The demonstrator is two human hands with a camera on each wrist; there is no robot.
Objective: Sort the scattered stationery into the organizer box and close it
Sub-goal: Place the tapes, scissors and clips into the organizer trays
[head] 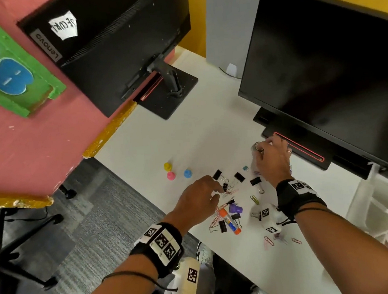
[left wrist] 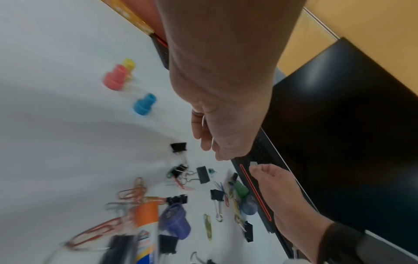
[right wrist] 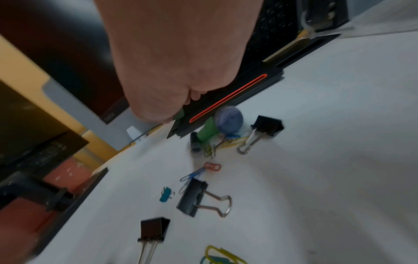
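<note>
Stationery lies scattered on the white desk: black binder clips, coloured paper clips, an orange glue stick and a purple cap-like piece. Yellow, pink and blue caps stand apart at the left. My left hand hovers over the binder clips with loose fingers and holds nothing. By the monitor base, my right hand pinches a small grey item. More clips lie below that hand. No organizer box is in view.
A black monitor with a red-striped base stands right behind my right hand. A second monitor is at the back left. The desk's front edge runs close to my left wrist. A white wire rack is at the right.
</note>
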